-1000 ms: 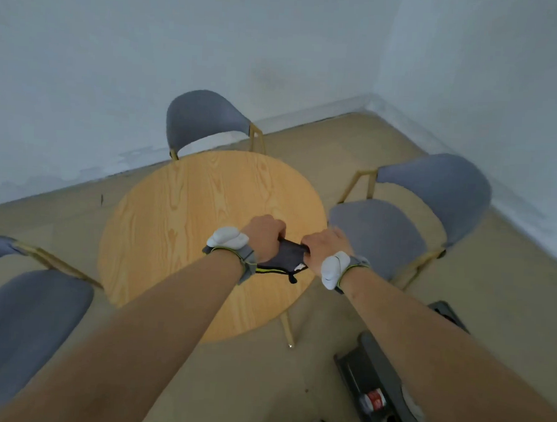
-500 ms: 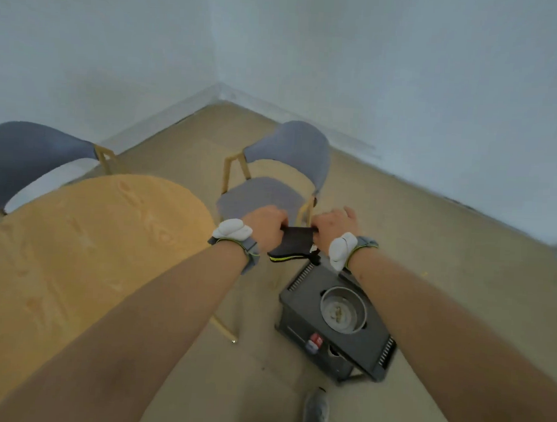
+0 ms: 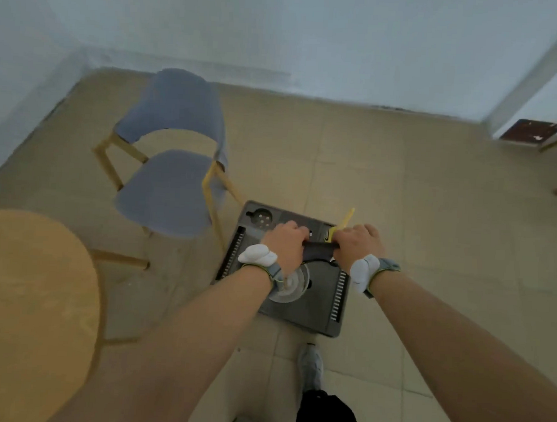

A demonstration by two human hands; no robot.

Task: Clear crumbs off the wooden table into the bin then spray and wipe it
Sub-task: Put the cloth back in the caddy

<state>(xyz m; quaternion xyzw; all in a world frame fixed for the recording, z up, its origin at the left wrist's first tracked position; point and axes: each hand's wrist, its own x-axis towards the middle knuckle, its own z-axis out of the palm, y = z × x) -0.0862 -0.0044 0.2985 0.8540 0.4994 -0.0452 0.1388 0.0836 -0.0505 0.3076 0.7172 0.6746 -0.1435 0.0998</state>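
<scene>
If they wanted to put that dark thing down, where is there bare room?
The wooden table at the left shows bare wood. Open floor lies right of the bin, up to the wall. It is crowded between the chair and bin, where both hands grip the cloth.

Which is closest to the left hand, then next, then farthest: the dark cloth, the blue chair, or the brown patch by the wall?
From the left hand, in the head view:
1. The dark cloth: held in that hand, stretched across to the right hand.
2. The blue chair: to the left, beyond the wooden table.
3. The brown patch: far right, at the wall's foot.
</scene>
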